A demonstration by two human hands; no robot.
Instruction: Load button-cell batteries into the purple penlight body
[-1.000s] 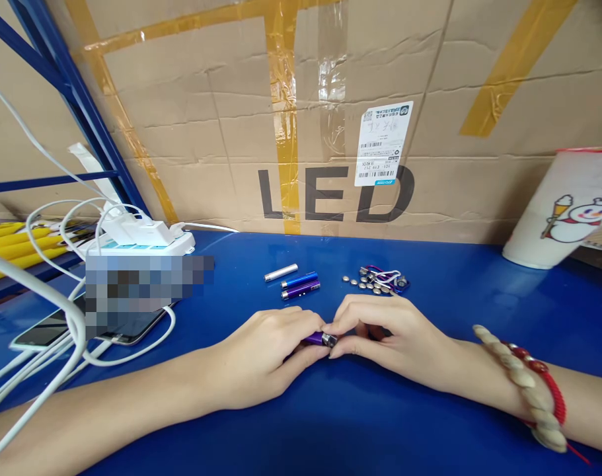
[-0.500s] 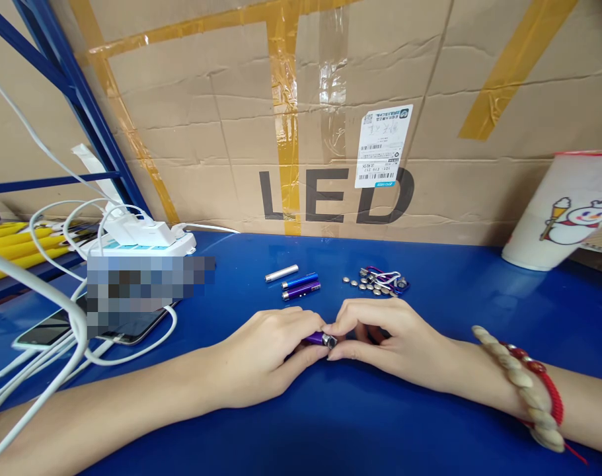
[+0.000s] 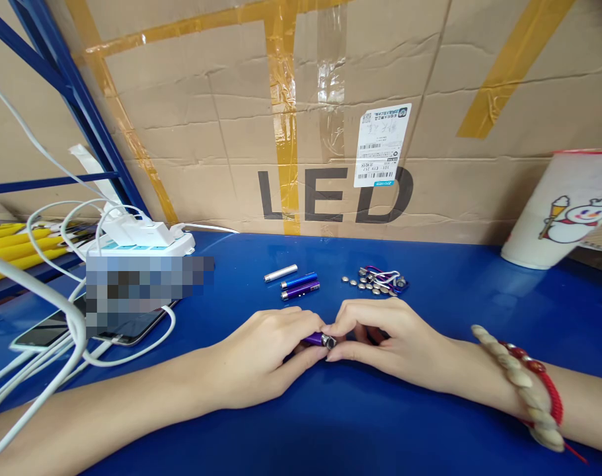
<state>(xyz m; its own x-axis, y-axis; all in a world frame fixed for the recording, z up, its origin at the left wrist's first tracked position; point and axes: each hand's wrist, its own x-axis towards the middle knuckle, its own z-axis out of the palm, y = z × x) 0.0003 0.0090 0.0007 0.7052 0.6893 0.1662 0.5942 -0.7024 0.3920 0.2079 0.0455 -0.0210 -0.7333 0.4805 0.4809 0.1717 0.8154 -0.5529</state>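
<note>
My left hand is closed around a small purple mini flashlight, its silver open-looking end pointing right. The thumb and index finger of my right hand pinch at that silver end; its other fingers are curled, and what lies under them is hidden. Beyond my hands lie a silver tube, a blue mini flashlight and a second purple mini flashlight, side by side. Several silver button cells are scattered right of these, against a small pile of carabiner clips.
A large cardboard box stands along the back of the blue table. On the left are a white power strip, phones and looping white cables near my left forearm. A drink cup stands at the right.
The view has shifted very slightly. Both hands keep the same hold on the purple mini flashlight, and the things on the table have not moved.
</note>
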